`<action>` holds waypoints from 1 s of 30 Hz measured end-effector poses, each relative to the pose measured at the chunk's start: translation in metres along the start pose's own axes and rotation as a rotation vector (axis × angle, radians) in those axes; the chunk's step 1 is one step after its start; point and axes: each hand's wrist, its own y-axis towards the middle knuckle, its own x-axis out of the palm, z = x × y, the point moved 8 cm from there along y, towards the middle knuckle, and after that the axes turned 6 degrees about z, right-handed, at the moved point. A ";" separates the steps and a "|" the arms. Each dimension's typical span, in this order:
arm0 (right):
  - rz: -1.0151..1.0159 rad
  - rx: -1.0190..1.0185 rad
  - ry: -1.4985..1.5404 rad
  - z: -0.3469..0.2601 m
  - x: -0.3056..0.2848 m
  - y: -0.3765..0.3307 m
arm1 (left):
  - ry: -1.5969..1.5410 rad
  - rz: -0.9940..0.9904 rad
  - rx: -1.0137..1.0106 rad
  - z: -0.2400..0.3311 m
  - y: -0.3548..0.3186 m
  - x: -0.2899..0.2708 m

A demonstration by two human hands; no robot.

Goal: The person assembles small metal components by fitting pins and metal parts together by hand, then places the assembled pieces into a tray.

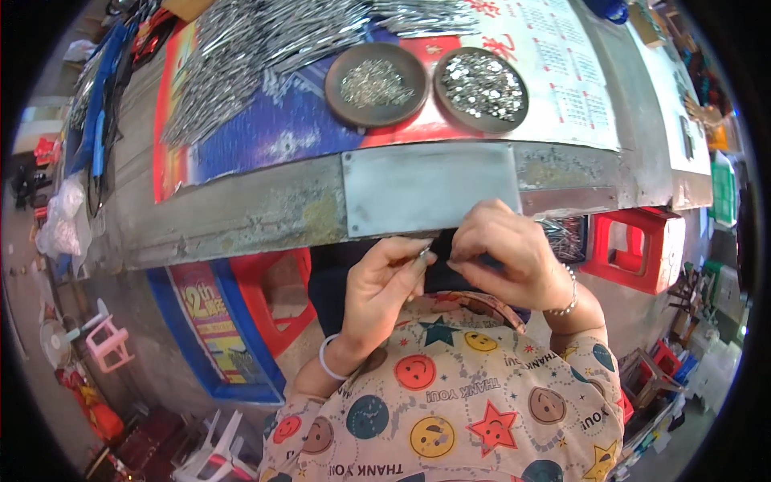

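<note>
Pinching a small metal piece (425, 251) between thumb and fingertips, the left grip (387, 281) is closing on it just in front of the desk (241, 221), on the person's side of a pale metal plate (430, 189). The right grip (507, 255) is curling close beside it, its fingers bending toward the thumb and overlapping the plate's near right corner in the view; whether it is holding anything, I cannot tell. A white bangle (328, 357) is circling the left wrist, and a beaded bracelet (573, 293) is circling the right. Beyond the plate, two round brown bowls are sitting side by side: the left bowl (336, 103) is holding fine silvery bits, while the right bowl (444, 104) is holding flatter, shiny pieces. Farther left, a heap of slender metal strips (233, 64) is covering part of a colourful printed sheet (265, 153). A red stool (662, 257) is standing to the right.
</note>
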 end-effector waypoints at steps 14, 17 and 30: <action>0.221 -0.040 0.006 0.011 0.024 -0.015 | -0.101 -0.088 0.096 -0.004 -0.006 0.010; 0.247 -0.022 0.072 0.015 0.023 -0.018 | -0.006 -0.124 0.192 0.001 -0.008 0.012; 0.271 0.416 1.223 0.044 0.058 -0.032 | 0.294 0.016 0.529 0.027 -0.025 0.032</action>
